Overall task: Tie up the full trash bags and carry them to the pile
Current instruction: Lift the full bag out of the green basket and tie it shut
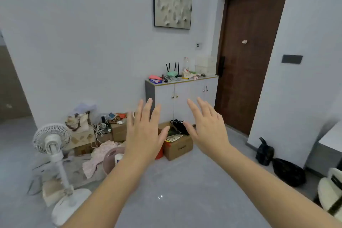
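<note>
With your left hand (143,133) and right hand (207,129) spread empty, take the soft, likely tearable black trash bags (288,172) at right by their necks.

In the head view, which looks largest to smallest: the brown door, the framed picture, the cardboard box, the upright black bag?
1. brown door
2. framed picture
3. cardboard box
4. upright black bag
Box and bag are fairly close; the box is partly hidden.
</note>
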A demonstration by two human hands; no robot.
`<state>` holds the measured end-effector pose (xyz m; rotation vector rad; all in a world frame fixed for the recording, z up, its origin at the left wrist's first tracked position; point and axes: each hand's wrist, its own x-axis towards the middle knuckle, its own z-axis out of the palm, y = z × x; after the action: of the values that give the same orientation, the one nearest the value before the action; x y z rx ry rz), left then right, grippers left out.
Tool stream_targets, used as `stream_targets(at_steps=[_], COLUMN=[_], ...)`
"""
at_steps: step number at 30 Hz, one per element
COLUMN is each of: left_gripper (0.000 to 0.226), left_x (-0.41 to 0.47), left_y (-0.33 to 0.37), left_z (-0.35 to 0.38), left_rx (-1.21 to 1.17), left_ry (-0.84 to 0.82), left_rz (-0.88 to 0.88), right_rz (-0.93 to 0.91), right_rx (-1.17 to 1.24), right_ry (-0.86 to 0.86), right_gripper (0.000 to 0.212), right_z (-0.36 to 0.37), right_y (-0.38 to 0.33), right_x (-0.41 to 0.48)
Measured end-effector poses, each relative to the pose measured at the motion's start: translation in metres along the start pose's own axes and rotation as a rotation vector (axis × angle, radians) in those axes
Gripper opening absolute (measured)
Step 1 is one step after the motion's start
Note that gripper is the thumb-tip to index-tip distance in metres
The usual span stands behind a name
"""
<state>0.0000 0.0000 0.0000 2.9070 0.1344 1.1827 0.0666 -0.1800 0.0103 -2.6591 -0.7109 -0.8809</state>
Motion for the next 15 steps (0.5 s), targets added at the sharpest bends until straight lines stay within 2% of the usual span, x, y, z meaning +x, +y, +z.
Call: stream_targets(at_steps=[7, 15], left_gripper=[0.057, 0.057], left_x=[-0.076, -0.197], left_y=[-0.088, -0.234], left_z=[0.003, -0.045], left_rx=[-0.004, 0.026], left_ry=[-0.044, -0.193], left_rz=[-0.052, -0.089], right_rz=[0.017, 0.020], right_rx=[0.072, 0.181], right_ry=[-0.152, -0.327], right_gripper=[0.061, 0.061], right_z=[0.057, 0.105], right_y=[-0.096, -0.275], right_x=[-0.043, -0.109])
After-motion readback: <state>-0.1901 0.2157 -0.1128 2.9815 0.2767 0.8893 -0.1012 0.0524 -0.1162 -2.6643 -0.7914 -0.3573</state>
